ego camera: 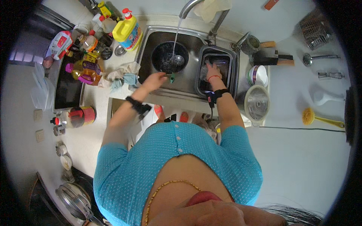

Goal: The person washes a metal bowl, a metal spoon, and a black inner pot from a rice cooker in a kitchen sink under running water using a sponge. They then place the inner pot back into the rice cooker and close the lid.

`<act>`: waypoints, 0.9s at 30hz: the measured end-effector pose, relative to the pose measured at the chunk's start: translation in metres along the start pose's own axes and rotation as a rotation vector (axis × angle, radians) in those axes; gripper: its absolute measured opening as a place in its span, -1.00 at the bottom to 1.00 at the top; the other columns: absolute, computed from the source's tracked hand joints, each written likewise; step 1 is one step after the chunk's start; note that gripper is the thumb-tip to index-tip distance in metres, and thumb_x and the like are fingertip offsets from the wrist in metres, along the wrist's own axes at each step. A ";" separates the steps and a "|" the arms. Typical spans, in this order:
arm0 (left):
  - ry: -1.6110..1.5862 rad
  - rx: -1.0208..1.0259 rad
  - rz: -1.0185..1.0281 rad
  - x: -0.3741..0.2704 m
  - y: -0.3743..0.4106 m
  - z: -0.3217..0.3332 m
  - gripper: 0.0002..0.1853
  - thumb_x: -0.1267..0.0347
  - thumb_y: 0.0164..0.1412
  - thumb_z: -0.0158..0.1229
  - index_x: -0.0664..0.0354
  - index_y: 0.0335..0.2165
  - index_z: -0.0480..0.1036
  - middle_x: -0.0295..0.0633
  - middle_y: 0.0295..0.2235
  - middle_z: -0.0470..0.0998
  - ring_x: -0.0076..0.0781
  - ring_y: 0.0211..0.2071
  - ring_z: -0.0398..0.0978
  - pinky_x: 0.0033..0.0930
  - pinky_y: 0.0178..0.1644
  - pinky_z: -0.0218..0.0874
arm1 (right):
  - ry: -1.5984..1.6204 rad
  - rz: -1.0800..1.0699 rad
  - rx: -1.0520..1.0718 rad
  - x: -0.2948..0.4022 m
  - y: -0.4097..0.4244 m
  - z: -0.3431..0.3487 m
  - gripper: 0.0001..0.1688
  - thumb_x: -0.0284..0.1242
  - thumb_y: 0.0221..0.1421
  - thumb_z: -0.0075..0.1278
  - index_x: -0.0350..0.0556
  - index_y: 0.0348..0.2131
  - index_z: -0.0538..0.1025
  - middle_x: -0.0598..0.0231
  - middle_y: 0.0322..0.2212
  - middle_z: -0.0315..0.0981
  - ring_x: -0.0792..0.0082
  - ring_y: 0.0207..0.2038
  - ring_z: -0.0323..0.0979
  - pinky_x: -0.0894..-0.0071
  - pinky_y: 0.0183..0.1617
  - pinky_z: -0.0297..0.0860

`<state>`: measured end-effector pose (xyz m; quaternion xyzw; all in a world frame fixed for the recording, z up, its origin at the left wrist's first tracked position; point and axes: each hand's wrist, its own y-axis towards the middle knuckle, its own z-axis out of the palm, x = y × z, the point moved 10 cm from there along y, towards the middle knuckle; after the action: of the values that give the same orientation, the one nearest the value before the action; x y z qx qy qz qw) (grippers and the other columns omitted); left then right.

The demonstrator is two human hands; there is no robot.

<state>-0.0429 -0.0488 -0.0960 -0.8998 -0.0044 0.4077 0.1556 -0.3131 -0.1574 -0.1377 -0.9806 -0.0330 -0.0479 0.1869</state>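
A dark round pot (158,58) sits in the large steel basin of the sink (193,82). Water runs into it from the curved faucet (185,12), and a pale round shape shows inside. My left hand (154,82) is at the pot's near edge, its fingertips beside a small green piece (172,78). Whether the fingers grip anything is unclear. My right hand (213,72) reaches down into a dark rectangular tub (201,87) in the smaller basin on the right. A pale, see-through thing lies by its fingers, too dim to make out.
On the left stand a yellow pump bottle (127,32), crumpled cloths (124,75) and an oil bottle (84,72). Right of the sink are stacked bowls (261,75), a pale strainer (256,103) and knives (265,58). A yellow-handled brush (322,120) hangs on the wall.
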 end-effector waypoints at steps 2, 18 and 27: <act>0.170 0.037 -0.037 -0.005 0.046 0.029 -0.53 0.14 0.00 -0.03 0.32 -0.22 0.32 0.12 -0.28 0.39 -0.01 -0.19 0.33 -0.19 -0.14 0.17 | -0.085 -0.005 0.011 -0.005 0.014 0.024 -0.33 -0.53 -0.10 -0.11 0.36 0.02 0.13 0.20 0.13 -0.32 0.05 0.11 -0.13 0.05 -0.02 0.16; -0.517 0.394 -0.498 0.134 0.070 0.045 -0.61 0.54 -0.26 0.04 0.41 -0.32 0.22 -0.05 -0.53 0.39 -0.34 -0.59 0.38 -0.41 -0.54 0.22 | 1.176 0.174 -0.398 -0.077 0.005 0.031 -0.76 -0.52 -0.22 -0.02 -0.16 -0.41 0.47 0.24 -0.49 0.43 0.38 -0.47 0.36 0.42 -0.40 0.30; -0.820 0.341 -0.418 0.043 -0.004 -0.028 -0.60 0.54 -0.13 0.02 0.35 -0.23 0.15 -0.02 -0.40 0.45 -0.51 -0.57 0.38 -0.54 -0.62 0.11 | 1.804 0.586 0.025 0.047 0.035 0.087 -0.74 -0.39 -0.19 -0.08 0.02 -0.36 0.39 0.23 -0.54 0.29 0.25 -0.59 0.30 -0.07 -0.66 0.13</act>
<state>0.0075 -0.0467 -0.1089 -0.6068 -0.1792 0.6832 0.3645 -0.2561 -0.1556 -0.2263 -0.5410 0.3710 -0.7382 0.1571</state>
